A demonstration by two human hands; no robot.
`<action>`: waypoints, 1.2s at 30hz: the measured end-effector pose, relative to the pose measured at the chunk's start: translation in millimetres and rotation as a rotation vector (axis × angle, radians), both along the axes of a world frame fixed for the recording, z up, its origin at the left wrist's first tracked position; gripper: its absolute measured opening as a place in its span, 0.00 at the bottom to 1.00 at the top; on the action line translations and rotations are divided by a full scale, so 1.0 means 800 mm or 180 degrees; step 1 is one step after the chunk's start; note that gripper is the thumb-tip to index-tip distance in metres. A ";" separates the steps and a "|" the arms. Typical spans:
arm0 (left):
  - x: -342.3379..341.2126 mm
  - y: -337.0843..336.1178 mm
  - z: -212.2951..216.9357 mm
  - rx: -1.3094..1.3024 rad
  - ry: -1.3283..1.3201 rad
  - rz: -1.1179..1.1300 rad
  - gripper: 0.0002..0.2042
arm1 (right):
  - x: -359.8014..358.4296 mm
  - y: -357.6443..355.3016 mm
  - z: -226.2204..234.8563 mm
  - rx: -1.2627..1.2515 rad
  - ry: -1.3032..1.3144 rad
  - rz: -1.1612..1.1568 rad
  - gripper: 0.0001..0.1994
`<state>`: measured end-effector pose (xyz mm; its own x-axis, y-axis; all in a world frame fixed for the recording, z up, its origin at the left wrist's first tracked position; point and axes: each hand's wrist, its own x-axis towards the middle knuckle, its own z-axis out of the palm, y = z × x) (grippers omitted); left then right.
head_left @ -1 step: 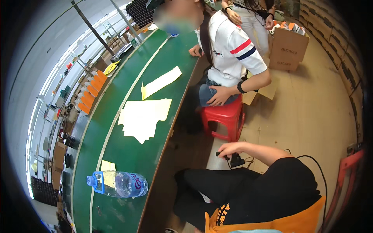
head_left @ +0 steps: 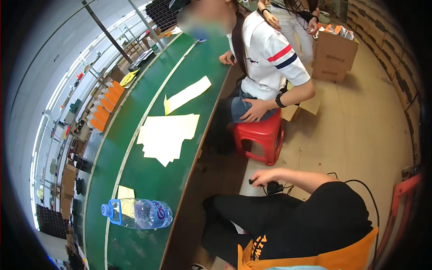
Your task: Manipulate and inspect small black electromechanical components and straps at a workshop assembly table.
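Note:
My right hand (head_left: 264,177) reaches out from a black sleeve on the right, low over the floor beside the table. Its fingers are closed on a small black object (head_left: 252,182), whose kind is too small to make out. Just below the hand is a black plug-like piece (head_left: 273,187) with thin black cords. My left hand is not in view. To the left, on the green table (head_left: 148,180), lies a clear plastic bottle (head_left: 153,214) with a blue cap and handle. Pale yellow paper sheets (head_left: 166,137) and a folded yellow strip (head_left: 189,94) lie farther along the table.
A person in a white shirt (head_left: 274,49) sits on a red stool (head_left: 258,135) at the table; another person stands behind. An open cardboard box (head_left: 330,58) is at the back right. A black cable (head_left: 377,211) curves near a red metal frame (head_left: 400,198).
My right hand has come down slightly, still closed on the small black object. The bottle, papers and seated person stay in place.

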<state>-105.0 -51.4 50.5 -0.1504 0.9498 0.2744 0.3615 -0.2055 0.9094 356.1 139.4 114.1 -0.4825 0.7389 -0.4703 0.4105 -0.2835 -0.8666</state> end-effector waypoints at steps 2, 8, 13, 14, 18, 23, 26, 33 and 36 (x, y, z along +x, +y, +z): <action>-0.007 0.002 0.010 -0.0051 0.0096 -0.0080 0.10 | -0.058 -0.021 -0.011 0.1184 -0.0864 0.0356 0.09; -0.044 0.008 0.049 -0.0146 0.0482 -0.0288 0.10 | -0.151 -0.079 -0.029 0.2330 -0.1705 0.1553 0.11; -0.055 0.017 0.066 -0.0251 0.0712 -0.0551 0.10 | -0.153 -0.049 -0.032 0.1936 -0.1739 0.1960 0.14; -0.053 0.020 0.066 -0.0269 0.0737 -0.0626 0.10 | -0.155 -0.040 -0.026 0.1631 -0.1735 0.2138 0.14; -0.040 0.047 0.070 -0.0326 0.0862 -0.0963 0.10 | -0.174 -0.020 -0.039 0.1085 -0.1782 0.2463 0.15; -0.027 0.062 0.080 -0.0427 0.1040 -0.1345 0.11 | -0.177 -0.022 -0.035 0.1136 -0.1792 0.2874 0.16; -0.012 0.074 0.082 -0.0476 0.1125 -0.1558 0.11 | -0.173 -0.024 -0.027 0.1236 -0.1760 0.2942 0.16; 0.019 0.084 0.088 -0.0593 0.1325 -0.1987 0.11 | -0.170 -0.030 -0.027 0.1388 -0.1871 0.2944 0.15; 0.026 0.082 0.093 -0.0676 0.1423 -0.2131 0.11 | -0.169 -0.030 -0.025 0.1436 -0.1875 0.2974 0.15</action>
